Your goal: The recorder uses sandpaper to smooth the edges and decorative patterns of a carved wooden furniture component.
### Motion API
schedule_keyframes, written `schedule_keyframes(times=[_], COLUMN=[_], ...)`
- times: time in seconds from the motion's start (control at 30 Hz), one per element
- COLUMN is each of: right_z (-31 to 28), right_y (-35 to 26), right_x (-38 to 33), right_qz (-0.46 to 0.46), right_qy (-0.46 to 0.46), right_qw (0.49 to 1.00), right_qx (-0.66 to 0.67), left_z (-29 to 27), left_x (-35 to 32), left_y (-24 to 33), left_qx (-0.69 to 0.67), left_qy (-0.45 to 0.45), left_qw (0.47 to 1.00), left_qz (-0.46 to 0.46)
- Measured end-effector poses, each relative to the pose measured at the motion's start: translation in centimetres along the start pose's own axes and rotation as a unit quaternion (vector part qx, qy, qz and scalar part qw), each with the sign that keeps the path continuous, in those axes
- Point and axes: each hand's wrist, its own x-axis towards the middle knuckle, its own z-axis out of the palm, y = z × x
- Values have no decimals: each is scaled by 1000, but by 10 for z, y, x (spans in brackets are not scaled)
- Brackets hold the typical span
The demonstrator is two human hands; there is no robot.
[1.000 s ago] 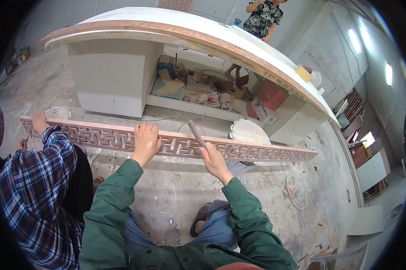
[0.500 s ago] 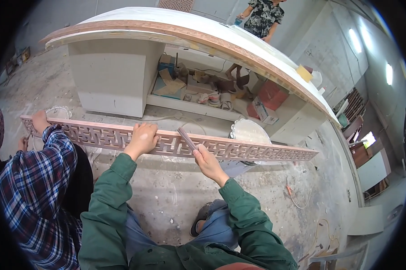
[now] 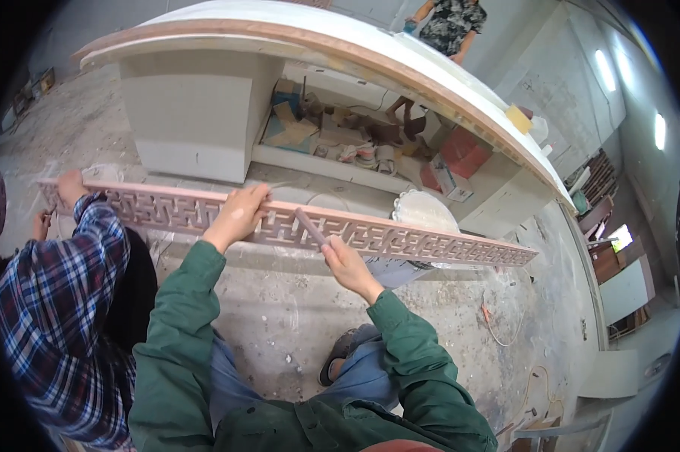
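Observation:
A long, narrow pinkish lattice panel (image 3: 460, 251) with cut-out fretwork stretches across in front of me, standing on its edge. My left hand (image 3: 238, 215) is closed over its top rail, left of the middle. In my right hand (image 3: 347, 265) is a thin, flat purplish-brown stick (image 3: 310, 228). The stick lies slanted across the panel's fretwork, its far end near the top rail; whether it enters a gap I cannot tell. At the panel's left end, a co-worker in a plaid shirt (image 3: 57, 313) has a hand (image 3: 71, 187) on the top rail.
Beyond the panel stands a large white-topped table (image 3: 310, 29) with boxy supports (image 3: 193, 113) and a cluttered shelf underneath. A round, pale-topped container (image 3: 426, 211) sits behind the panel. Another person (image 3: 451, 26) is at the table's far side. An orange-ended cord (image 3: 486, 309) lies on the floor.
The stick's far end has come down and now lies against the fretwork, my right hand still around it. My left hand stays on the rail. The view has shifted slightly.

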Motion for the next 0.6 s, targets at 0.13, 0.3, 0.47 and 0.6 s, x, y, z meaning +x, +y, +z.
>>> schedule_keyframes(times=[0.13,0.3,0.47,0.6], right_z=[-1,2,19,33], right_y=[7,-6,-14,-23], right_x=[0,3,-2,-3], right_qz=[6,67,43,71], right_qy=[9,-31,-39,-57], right_qw=[1000,993,994,993], right_qx=[6,95,98,79], left_z=[2,1,-3,3], left_x=[4,-4,-15,-28], left_y=[-1,-7,-9,-11], left_qx=[-26,43,80,130], left_qy=[35,46,72,96], left_qw=[997,991,983,976], left_qz=[65,122,151,144])
